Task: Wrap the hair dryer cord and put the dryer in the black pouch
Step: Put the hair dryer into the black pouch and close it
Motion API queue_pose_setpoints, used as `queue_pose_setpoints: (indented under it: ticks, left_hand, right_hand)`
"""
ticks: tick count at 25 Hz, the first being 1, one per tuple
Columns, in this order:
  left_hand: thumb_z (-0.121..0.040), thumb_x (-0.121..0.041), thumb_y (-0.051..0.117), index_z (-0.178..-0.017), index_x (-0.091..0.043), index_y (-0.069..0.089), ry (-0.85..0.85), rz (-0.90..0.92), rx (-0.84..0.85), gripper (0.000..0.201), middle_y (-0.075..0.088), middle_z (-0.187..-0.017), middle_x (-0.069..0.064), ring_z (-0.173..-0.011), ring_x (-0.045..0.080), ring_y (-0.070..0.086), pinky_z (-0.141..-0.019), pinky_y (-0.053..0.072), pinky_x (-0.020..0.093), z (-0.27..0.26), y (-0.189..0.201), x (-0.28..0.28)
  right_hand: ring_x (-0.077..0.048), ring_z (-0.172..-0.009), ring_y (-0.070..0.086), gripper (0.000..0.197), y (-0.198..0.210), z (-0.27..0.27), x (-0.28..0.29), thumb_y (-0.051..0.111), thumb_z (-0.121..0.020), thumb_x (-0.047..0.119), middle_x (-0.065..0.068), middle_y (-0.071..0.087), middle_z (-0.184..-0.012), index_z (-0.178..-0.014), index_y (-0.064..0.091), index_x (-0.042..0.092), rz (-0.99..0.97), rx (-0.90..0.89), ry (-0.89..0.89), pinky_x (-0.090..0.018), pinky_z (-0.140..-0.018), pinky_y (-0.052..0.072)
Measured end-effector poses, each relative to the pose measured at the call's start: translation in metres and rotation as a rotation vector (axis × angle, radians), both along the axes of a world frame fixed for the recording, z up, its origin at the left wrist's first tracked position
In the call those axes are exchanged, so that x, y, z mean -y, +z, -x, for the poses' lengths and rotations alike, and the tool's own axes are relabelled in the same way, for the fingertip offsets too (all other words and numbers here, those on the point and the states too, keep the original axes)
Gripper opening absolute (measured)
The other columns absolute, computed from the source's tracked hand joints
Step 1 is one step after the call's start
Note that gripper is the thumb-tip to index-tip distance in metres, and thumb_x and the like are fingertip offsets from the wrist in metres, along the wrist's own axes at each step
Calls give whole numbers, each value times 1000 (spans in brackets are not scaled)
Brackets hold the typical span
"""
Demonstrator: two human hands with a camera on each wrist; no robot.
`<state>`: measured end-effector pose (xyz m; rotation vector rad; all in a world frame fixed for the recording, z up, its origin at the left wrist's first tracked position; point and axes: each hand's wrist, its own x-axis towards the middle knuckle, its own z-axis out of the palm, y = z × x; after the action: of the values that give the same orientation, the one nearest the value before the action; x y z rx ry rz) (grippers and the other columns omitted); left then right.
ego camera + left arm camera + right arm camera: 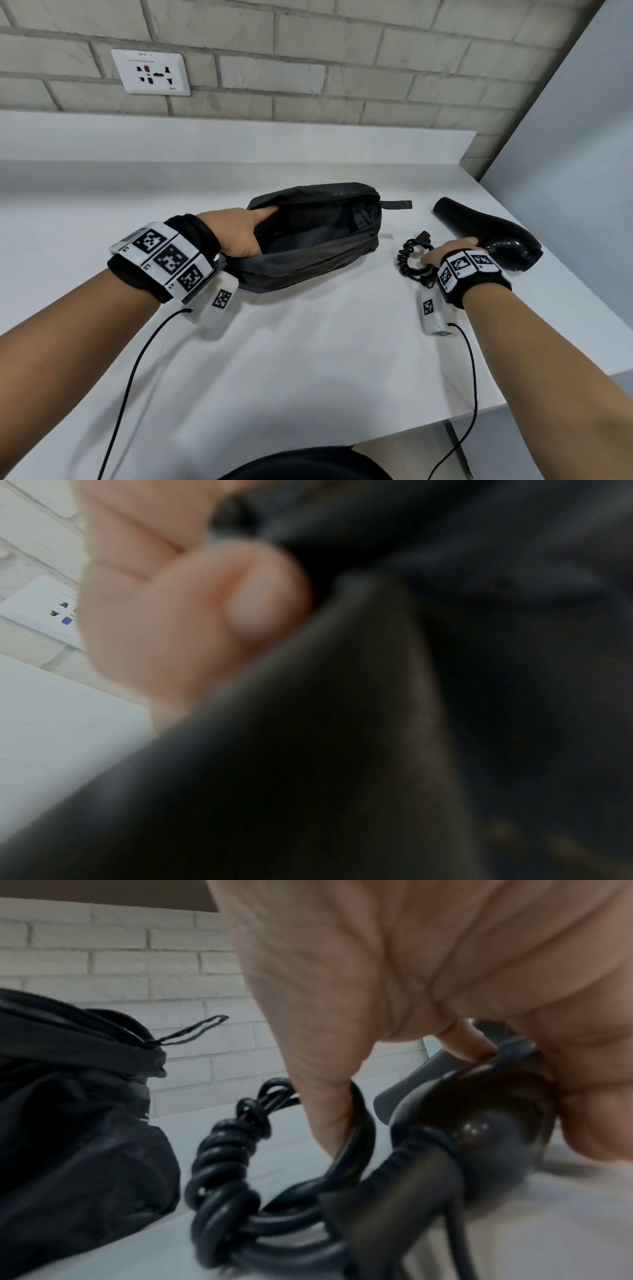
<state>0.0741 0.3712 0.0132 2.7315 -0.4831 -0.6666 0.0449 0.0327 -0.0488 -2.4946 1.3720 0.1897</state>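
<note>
The black pouch (318,267) lies unzipped in the middle of the white counter, its mouth facing up. My left hand (245,233) grips the pouch's left end, fingers hidden inside it. In the left wrist view the thumb (246,604) presses against the blurred pouch fabric (342,750). The black hair dryer (479,226) lies to the right, nozzle pointing away. My right hand (448,251) grips its handle from above. The cord (409,258) sits bundled in loops just left of that hand. In the right wrist view my fingers curl around the dryer (486,1123) beside the cord (226,1156).
A wall socket (150,72) is set in the brick wall at the back left. The counter (308,359) ends close to the dryer on the right and near my body in front. Sensor cables trail from both wrists.
</note>
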Motion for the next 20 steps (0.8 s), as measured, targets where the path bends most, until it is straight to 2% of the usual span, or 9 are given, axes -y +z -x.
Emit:
queue_pose_setpoints:
  ticks: [2, 4, 5, 7, 8, 11, 15, 17, 20]
  left_hand:
    - [-73, -20, 72, -148, -37, 8, 5, 17, -1, 100, 50, -137, 4, -118, 23, 51, -91, 41, 24, -2, -2, -2]
    - [-72, -19, 73, -148, -37, 12, 10, 37, 4, 99, 48, -139, 3, -120, 22, 50, -94, 41, 24, -5, -3, -6]
    - [-71, -19, 74, -147, -38, 14, 10, 45, 7, 98, 48, -140, 2, -121, 22, 50, -95, 41, 25, -7, -4, -8]
    - [-70, -19, 75, -146, -39, 17, 10, 53, 9, 97, 48, -140, 2, -121, 22, 50, -94, 40, 24, -9, -6, -9]
    - [-70, -19, 75, -146, -38, 18, 9, 52, 11, 97, 48, -140, 3, -120, 22, 50, -93, 40, 23, -9, -6, -9]
    - [-72, -18, 73, -146, -37, 19, -1, 46, 19, 94, 48, -139, 4, -118, 22, 51, -88, 37, 21, -9, -8, -8]
    - [-76, -17, 70, -144, -39, 25, -26, 27, 9, 84, 51, -135, 4, -100, 18, 49, -83, 37, 22, -12, -2, -5]
    - [-77, -16, 68, -143, -41, 28, -49, 21, -8, 81, 49, -137, 2, -101, 16, 48, -84, 37, 21, -14, 2, -6]
    - [-79, -16, 67, -142, -43, 27, -70, 14, -36, 80, 48, -139, 0, -104, 15, 49, -84, 37, 20, -18, 6, -8]
  right_hand:
    - [-42, -126, 35, 60, 0, -1, 1, 58, -85, 29, -22, 26, -142, -134, 31, 8, 15, -116, 65, -46, -104, 37]
    - [-37, -126, 39, 59, -4, 3, 11, 61, -82, 17, -18, 35, -142, -133, 34, 7, -14, -49, 101, -46, -101, 37]
    - [-35, -121, 45, 48, 1, 8, 11, 59, -83, 18, -15, 45, -134, -127, 42, 8, 31, -86, 144, -45, -99, 39]
    - [-28, -98, 57, 24, 3, 15, 17, 54, -86, 29, -7, 62, -104, -102, 59, 12, 20, -124, 190, -39, -92, 46]
    - [-26, -91, 58, 26, 1, 17, 20, 55, -85, 32, -6, 63, -96, -97, 61, 10, -13, -140, 179, -36, -91, 48]
    - [-24, -90, 51, 21, 10, 19, 24, 60, -84, 24, -12, 54, -97, -93, 56, 6, -116, -221, 178, -32, -89, 46]
    - [-28, -75, 54, 10, 11, 25, 34, 61, -76, 8, -16, 58, -77, -70, 58, 1, -220, -126, 111, -31, -67, 42]
    - [-29, -68, 55, 14, 11, 31, 36, 63, -71, 4, -16, 58, -68, -61, 55, 0, -258, -47, 54, -32, -60, 43]
    - [-29, -56, 57, 14, 14, 34, 34, 63, -65, -2, -18, 58, -63, -77, 56, -7, -373, 169, -74, -30, -50, 48]
